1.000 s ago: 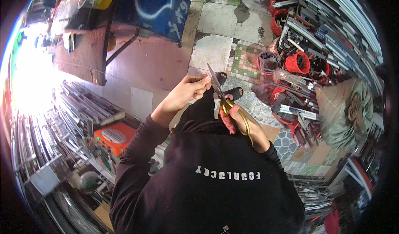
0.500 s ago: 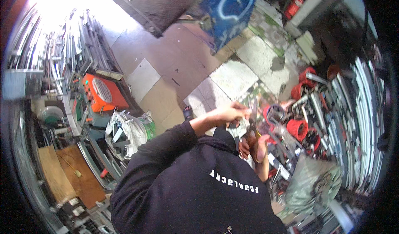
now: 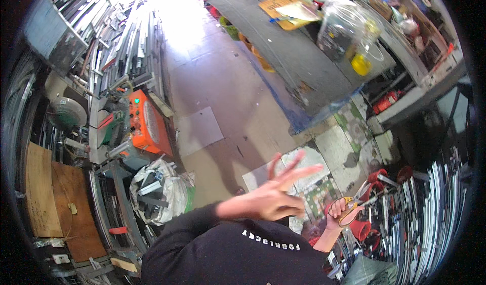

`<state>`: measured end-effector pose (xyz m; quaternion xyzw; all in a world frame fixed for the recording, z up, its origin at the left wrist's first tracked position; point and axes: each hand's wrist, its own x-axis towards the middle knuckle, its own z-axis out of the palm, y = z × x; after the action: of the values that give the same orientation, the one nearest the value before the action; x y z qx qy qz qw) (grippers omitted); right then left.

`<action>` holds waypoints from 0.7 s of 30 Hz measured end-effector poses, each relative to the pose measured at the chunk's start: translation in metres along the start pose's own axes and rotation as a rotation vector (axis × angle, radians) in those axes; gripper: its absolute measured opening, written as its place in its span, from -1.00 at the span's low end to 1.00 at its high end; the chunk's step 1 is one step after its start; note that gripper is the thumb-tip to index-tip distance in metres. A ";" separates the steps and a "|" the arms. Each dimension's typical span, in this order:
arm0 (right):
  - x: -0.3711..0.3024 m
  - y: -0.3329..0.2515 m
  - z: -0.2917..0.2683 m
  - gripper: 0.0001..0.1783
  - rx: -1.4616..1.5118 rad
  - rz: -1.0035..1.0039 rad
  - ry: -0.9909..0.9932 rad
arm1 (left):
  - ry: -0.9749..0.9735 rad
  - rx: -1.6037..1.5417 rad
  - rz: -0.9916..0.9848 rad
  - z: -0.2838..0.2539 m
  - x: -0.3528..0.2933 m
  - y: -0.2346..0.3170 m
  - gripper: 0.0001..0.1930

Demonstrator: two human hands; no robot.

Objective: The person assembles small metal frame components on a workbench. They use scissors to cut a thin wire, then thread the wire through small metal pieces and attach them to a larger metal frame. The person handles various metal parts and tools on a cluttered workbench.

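Two flat wooden boards [image 3: 44, 191] on the far left, then one orange machine [image 3: 148, 125] with a green light lit and a pale oval label, too blurry to read. Below it there's one white sack [image 3: 175, 193] with metal offcuts [image 3: 151, 189] inside. Left hand [image 3: 276, 196] has its fingers spread wide, nothing in it that I can see. Black top [image 3: 233, 259] has one line of white lettering [image 3: 271, 239]. Right hand [image 3: 336, 210] is gripping one pair of yellow-handled scissors [image 3: 355, 203], off to the right, near a red basket [image 3: 360, 230]; can't tell what's in that.
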<state>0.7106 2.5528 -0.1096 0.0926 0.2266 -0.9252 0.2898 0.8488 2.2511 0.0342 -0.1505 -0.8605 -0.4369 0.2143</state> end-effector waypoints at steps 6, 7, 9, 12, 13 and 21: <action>0.070 0.122 0.082 -0.11 -0.574 -0.118 -0.161 | -0.038 -1.381 1.322 -0.229 -0.082 0.009 -0.58; 0.083 0.136 0.094 -0.14 -0.649 -0.130 -0.266 | -0.084 -1.389 1.374 -0.254 -0.096 0.003 -0.63; 0.104 0.164 0.117 -0.17 -0.832 -0.209 -0.278 | 0.253 -1.260 1.164 -0.281 -0.126 -0.011 -0.66; 0.151 0.197 0.150 -0.23 -1.008 -0.249 -0.345 | 0.551 -1.192 0.887 -0.296 -0.161 -0.059 -0.68; 0.171 0.209 0.159 -0.24 -0.984 -0.215 -0.349 | 0.580 -1.192 0.821 -0.301 -0.168 -0.083 -0.66; 0.368 0.336 0.269 -0.27 -1.133 0.023 -0.442 | 1.183 -0.656 -0.421 -0.378 -0.132 -0.259 -0.67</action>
<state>0.5939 1.9986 -0.1073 -0.2679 0.6171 -0.6549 0.3443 0.9365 1.7843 -0.0106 0.2252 -0.4346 -0.7141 0.5005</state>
